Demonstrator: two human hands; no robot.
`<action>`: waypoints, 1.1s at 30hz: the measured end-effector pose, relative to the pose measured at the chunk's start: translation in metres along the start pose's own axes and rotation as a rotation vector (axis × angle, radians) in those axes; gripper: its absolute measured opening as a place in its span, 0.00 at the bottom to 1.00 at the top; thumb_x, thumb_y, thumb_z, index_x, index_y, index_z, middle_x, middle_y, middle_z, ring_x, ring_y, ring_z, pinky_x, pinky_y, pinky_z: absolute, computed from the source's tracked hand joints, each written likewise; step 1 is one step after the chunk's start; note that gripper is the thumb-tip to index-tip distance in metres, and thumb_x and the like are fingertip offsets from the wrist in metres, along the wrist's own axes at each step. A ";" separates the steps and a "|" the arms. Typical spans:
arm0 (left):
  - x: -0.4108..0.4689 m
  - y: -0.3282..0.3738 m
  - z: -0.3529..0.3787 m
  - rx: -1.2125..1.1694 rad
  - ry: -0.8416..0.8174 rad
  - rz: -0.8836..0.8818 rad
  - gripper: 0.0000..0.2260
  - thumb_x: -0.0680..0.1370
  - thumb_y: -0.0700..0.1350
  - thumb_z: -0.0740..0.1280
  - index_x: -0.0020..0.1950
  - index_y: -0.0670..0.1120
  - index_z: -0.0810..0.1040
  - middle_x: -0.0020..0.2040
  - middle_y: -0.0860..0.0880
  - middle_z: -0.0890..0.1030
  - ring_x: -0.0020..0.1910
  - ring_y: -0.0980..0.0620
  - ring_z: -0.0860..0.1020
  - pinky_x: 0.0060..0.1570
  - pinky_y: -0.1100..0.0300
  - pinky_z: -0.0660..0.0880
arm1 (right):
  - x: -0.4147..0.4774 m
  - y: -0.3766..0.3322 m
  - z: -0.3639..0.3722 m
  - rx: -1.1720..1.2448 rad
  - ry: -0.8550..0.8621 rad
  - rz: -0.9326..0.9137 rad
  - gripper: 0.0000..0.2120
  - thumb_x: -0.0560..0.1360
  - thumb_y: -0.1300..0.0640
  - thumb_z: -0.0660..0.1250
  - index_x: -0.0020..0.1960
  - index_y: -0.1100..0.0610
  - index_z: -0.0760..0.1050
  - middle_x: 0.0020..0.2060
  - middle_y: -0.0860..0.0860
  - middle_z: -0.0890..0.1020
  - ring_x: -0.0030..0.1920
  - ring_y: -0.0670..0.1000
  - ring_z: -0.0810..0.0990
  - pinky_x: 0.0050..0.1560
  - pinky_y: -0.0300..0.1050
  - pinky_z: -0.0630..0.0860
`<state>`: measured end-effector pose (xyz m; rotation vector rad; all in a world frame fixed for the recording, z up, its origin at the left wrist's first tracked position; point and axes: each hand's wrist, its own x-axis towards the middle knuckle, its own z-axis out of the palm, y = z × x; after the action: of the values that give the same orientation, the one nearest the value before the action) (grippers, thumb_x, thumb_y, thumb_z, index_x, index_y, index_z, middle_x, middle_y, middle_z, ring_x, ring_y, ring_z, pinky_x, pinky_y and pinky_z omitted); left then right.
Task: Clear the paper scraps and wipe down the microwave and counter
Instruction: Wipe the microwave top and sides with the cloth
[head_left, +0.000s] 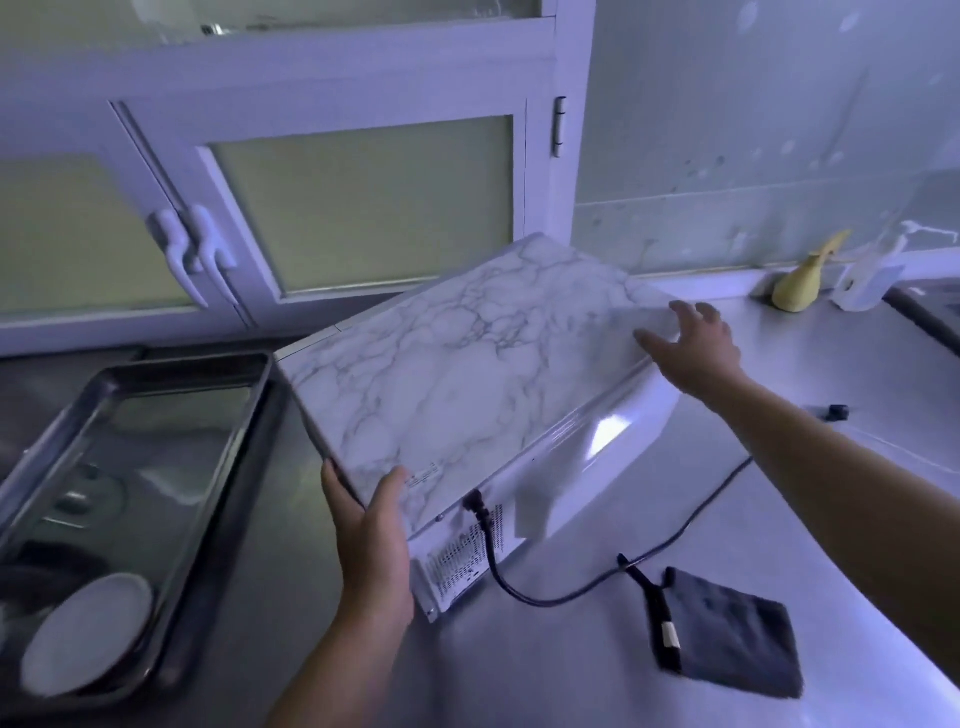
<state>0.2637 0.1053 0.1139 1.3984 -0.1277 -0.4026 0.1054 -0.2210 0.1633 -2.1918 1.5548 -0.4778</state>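
The white microwave (467, 374), its top covered in marble-pattern film, stands turned on the steel counter (571, 665) with its vented back facing me. My left hand (371, 535) grips its near left corner, thumb on top and fingers down the side. My right hand (693, 345) rests on the far right edge with fingers spread. A folded grey cloth (727, 636) lies on the counter at the lower right. The black power cord (571, 597) runs from the microwave's back across the counter. No paper scraps show.
A steel tray (156, 389) holding a round white dish (88, 634) sits at the left. White cabinet doors (358, 202) stand behind. A yellow bottle (805, 283) and a clear dispenser (872, 275) stand by the back wall at the right, and a small black item (835, 413) lies on the counter.
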 end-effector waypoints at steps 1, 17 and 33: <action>-0.001 0.000 0.003 -0.011 0.022 -0.013 0.36 0.70 0.46 0.68 0.77 0.58 0.62 0.70 0.54 0.75 0.66 0.52 0.76 0.69 0.44 0.71 | 0.014 0.000 -0.003 0.005 0.007 0.015 0.35 0.77 0.37 0.64 0.78 0.53 0.61 0.77 0.57 0.62 0.76 0.60 0.61 0.72 0.60 0.63; 0.045 0.002 0.008 0.036 0.129 0.103 0.20 0.75 0.42 0.70 0.67 0.54 0.78 0.58 0.54 0.84 0.56 0.52 0.83 0.57 0.46 0.80 | 0.063 -0.012 0.039 0.089 0.182 0.088 0.30 0.75 0.37 0.61 0.64 0.60 0.72 0.64 0.62 0.74 0.68 0.64 0.66 0.65 0.57 0.67; 0.239 0.052 -0.032 0.192 -0.019 0.084 0.15 0.75 0.41 0.73 0.62 0.51 0.82 0.52 0.52 0.86 0.49 0.56 0.84 0.49 0.59 0.81 | 0.020 -0.077 0.093 0.033 0.384 0.434 0.27 0.78 0.40 0.58 0.70 0.56 0.66 0.67 0.59 0.69 0.70 0.62 0.63 0.65 0.59 0.60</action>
<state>0.5054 0.0577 0.1232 1.5721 -0.2453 -0.3410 0.2202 -0.2056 0.1239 -1.7285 2.1336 -0.8035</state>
